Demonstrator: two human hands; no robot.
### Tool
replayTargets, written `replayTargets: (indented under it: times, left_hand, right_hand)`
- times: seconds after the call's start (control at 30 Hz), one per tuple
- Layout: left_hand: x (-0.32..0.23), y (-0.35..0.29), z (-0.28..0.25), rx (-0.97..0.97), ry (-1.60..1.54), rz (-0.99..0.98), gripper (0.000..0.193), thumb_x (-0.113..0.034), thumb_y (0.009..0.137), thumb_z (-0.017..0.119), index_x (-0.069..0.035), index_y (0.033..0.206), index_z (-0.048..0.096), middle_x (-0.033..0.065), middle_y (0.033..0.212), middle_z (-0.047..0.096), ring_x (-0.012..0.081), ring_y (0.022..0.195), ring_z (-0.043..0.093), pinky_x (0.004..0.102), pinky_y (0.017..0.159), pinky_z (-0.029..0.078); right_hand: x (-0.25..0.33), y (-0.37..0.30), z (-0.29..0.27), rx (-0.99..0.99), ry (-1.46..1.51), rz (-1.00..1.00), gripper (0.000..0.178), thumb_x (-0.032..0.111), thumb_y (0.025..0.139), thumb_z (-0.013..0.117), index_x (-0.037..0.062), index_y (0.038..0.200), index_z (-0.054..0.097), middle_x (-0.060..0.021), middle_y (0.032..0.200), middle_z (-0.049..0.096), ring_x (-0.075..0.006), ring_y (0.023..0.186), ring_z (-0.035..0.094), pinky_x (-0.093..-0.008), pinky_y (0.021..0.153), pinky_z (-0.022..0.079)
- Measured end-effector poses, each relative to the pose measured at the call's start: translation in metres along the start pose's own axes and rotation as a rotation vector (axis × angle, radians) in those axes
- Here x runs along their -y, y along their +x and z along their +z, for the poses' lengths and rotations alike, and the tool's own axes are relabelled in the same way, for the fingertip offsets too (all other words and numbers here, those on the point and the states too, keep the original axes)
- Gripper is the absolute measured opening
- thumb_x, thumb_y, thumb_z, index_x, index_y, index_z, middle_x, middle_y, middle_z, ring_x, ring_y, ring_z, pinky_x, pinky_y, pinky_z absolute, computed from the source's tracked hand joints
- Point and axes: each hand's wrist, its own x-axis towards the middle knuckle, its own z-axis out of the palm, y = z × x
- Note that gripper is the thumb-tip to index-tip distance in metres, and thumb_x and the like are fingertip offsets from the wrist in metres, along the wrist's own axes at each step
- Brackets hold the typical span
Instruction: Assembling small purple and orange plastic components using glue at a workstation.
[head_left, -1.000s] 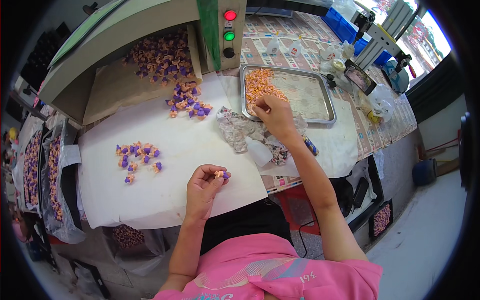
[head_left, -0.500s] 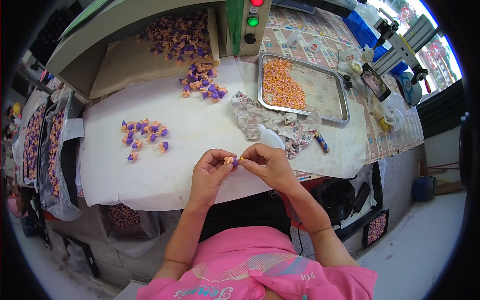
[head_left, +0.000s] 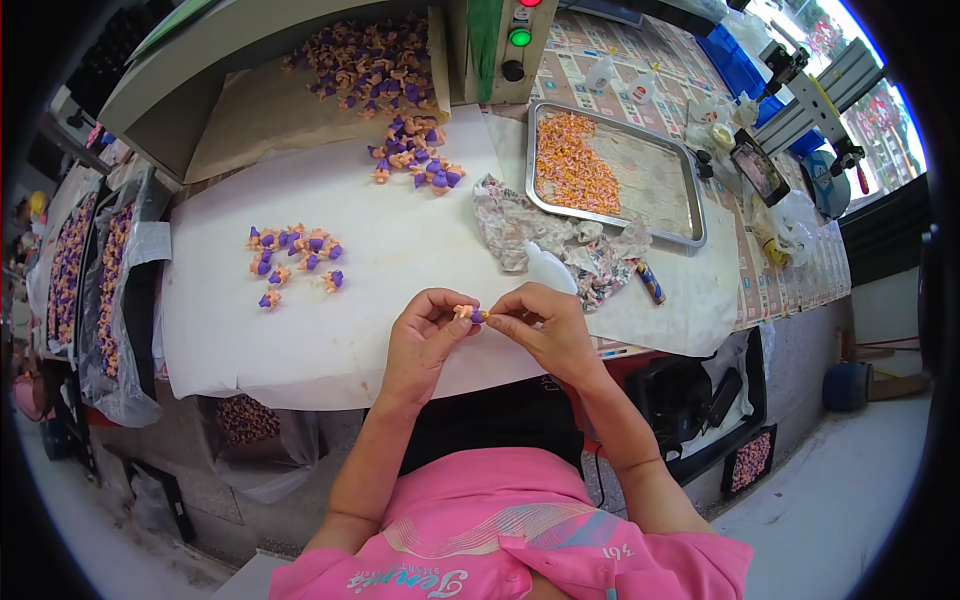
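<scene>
Near the front edge of the white-papered table, my left hand [head_left: 422, 342] pinches a small peach-and-purple plastic figurine [head_left: 470, 313]. The fingers of my right hand [head_left: 556, 330] close on a tiny orange-yellow piece at the figurine's purple end; fingertips hide most of it. Several similar figurines [head_left: 312, 243] lie loose on the white paper [head_left: 220, 340] at the left. Farther off, a heap of them [head_left: 415, 155] spreads out from under a grey hood. Tiny orange-and-pink pieces [head_left: 575, 165] fill the left part of a metal tray [head_left: 697, 205].
A white squeeze bottle [head_left: 550, 272] rests against crumpled patterned paper [head_left: 500, 222] just beyond my right hand, with a blue-yellow tube [head_left: 650, 284] beside it. The grey hood [head_left: 150, 125] stands at the back left. A phone on a stand [head_left: 760, 168] is at the right.
My hands stay together at the figurine, with slight finger movement; the piece at its end now sits closer against it. The whole view has shifted slightly.
</scene>
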Motion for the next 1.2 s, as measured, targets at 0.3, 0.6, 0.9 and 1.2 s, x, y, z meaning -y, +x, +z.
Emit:
replayTargets:
  times: [0.3,0.6,0.9,1.2]
  left_hand:
    - [0.001,0.001,-0.001,0.031,0.063,-0.017,0.023,-0.002,0.089,0.064,0.001,0.11,0.057,0.0097,0.109,0.062,0.015,0.1,0.06,0.0301,0.091,0.05]
    - [0.003,0.0,0.004,0.023,0.159,0.029,0.018,-0.002,0.089,0.065,0.001,0.106,0.062,0.0049,0.101,0.065,0.0089,0.092,0.06,0.0221,0.083,0.049]
    - [0.007,0.001,0.003,0.044,0.217,0.059,0.018,-0.003,0.089,0.065,0.001,0.107,0.063,0.0044,0.101,0.065,0.0087,0.091,0.06,0.0226,0.082,0.049]
    - [0.014,0.001,0.005,0.111,0.244,0.095,0.015,0.0,0.09,0.063,0.001,0.105,0.063,0.0045,0.101,0.064,0.009,0.092,0.059,0.0233,0.083,0.048]
  right_hand:
    - [0.002,-0.001,0.0,0.001,-0.022,-0.078,0.01,0.007,0.082,0.072,0.0026,0.09,0.068,-0.0066,0.08,0.063,-0.014,0.063,0.058,-0.0263,0.056,0.047]
    - [0.009,-0.004,-0.003,-0.004,-0.086,-0.111,0.008,0.004,0.081,0.071,0.0038,0.088,0.068,-0.0066,0.079,0.062,-0.0164,0.064,0.06,-0.0272,0.053,0.047]
    - [0.004,-0.006,-0.003,-0.004,-0.153,-0.139,0.007,0.004,0.08,0.07,0.0042,0.086,0.068,-0.0077,0.075,0.062,-0.0196,0.064,0.061,-0.0294,0.053,0.048]
    - [0.004,-0.012,-0.008,-0.026,-0.261,-0.228,0.008,0.003,0.077,0.071,0.0029,0.083,0.066,-0.0077,0.072,0.06,-0.0204,0.059,0.059,-0.0308,0.053,0.046]
